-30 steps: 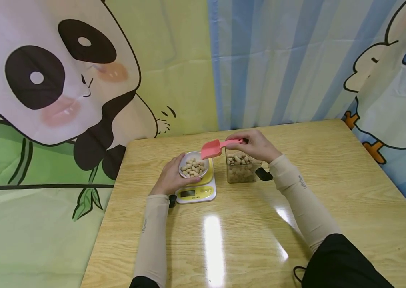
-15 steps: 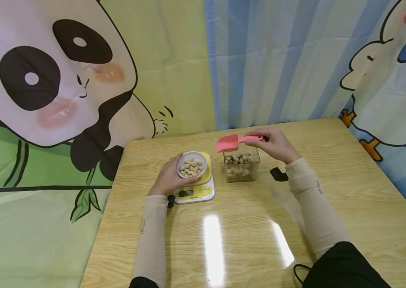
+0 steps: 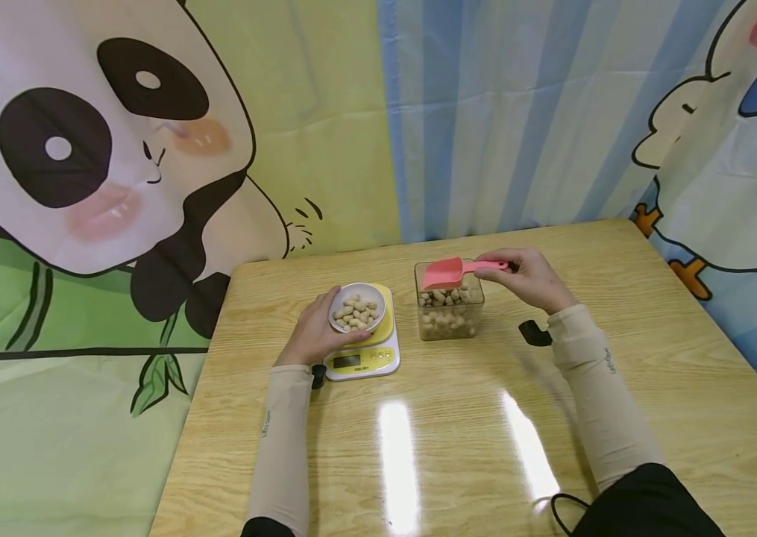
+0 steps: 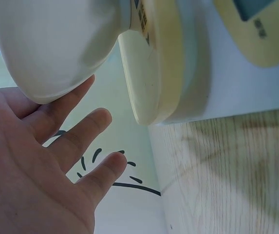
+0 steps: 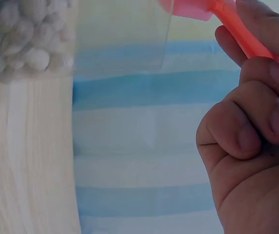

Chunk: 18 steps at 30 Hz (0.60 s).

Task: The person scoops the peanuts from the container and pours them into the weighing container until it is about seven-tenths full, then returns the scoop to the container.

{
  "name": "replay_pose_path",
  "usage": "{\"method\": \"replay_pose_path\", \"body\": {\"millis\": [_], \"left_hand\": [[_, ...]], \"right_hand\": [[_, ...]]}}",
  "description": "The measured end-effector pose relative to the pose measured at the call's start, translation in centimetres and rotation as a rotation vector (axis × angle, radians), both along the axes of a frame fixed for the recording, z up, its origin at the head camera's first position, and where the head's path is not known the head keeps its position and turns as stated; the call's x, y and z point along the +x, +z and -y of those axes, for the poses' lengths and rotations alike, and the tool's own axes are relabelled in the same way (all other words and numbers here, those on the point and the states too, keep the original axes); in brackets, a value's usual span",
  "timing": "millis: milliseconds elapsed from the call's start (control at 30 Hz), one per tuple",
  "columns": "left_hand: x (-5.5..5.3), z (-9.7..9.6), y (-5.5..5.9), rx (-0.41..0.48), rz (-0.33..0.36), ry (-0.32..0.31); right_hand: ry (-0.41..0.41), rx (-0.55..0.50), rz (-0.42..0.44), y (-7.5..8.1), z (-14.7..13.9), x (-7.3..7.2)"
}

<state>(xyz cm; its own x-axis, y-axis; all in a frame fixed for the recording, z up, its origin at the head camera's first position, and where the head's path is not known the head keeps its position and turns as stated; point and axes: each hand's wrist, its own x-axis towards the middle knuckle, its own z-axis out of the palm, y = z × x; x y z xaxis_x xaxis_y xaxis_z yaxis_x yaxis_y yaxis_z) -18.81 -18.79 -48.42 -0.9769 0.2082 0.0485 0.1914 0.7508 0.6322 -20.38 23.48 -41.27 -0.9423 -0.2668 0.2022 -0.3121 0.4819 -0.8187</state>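
My left hand [image 3: 316, 328] holds a small white bowl [image 4: 56, 44] of peanuts [image 3: 356, 313] between thumb and forefinger. Other fingers stretch out below the bowl's side in the left wrist view. A yellow and white kitchen scale [image 3: 363, 361] is under the bowl. With my right hand [image 3: 527, 280] I grip the handle of a pink scoop [image 3: 444, 274]. Its blade hangs over the mouth of a clear square container [image 3: 449, 328] with peanuts in it. In the right wrist view, the remaining fingers [image 5: 236, 126] curl toward the palm, and only part of the scoop shows.
Scale and container stand side by side on a wooden table [image 3: 472, 447], a narrow gap between them. Behind the table hangs a printed curtain [image 3: 324, 149] with cartoon animals. A black cord loop [image 3: 562, 511] shows by the right sleeve.
My right hand has carried the scoop rightward from beside the bowl, then lowered it over the container. The left hand stays on the bowl.
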Motion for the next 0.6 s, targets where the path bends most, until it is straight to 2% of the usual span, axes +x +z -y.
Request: {"method": "replay_pose_path", "body": {"millis": [400, 600], "left_hand": [[0.0, -0.1, 0.2, -0.011, 0.004, 0.007], [0.1, -0.1, 0.1, -0.012, 0.009, 0.004]], "right_hand": [[0.032, 0.116, -0.062, -1.1, -0.1, -0.3], [0.066, 0.13, -0.039, -1.6, 0.7, -0.4]]}}
